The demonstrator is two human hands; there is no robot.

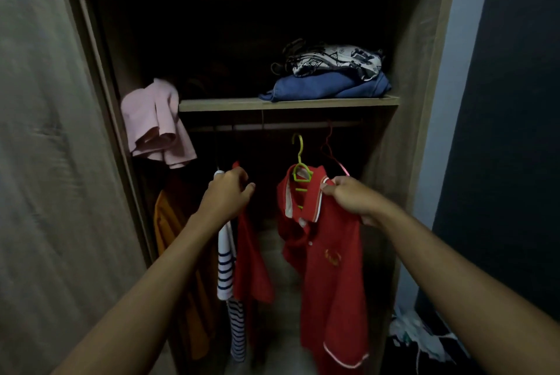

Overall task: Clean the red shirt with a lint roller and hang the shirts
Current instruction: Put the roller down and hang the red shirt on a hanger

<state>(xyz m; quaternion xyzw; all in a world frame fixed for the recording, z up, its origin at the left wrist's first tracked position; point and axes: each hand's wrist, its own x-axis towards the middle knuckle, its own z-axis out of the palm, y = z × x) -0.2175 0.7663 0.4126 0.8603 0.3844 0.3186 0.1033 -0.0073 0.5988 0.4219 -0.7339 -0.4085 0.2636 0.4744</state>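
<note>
A red polo shirt point(330, 268) with white trim hangs on a yellow-green hanger point(300, 162) below the wardrobe rail point(272, 126). My right hand point(348, 195) pinches its collar at the right shoulder. My left hand point(227, 195) is closed on the tops of a second red shirt point(251, 262) and a white shirt with blue stripes point(227, 268), which hang to the left. The hanger hooks of those two are hidden in the dark. No lint roller is in view.
An orange garment point(169, 229) hangs at far left. A pink garment point(154, 126) drapes off the shelf point(288, 103), which carries folded blue and patterned clothes point(327, 71). A pinkish-red hanger point(330, 150) hangs at right. The wardrobe door point(45, 162) stands left; a pile of clothes point(418, 335) lies on the floor.
</note>
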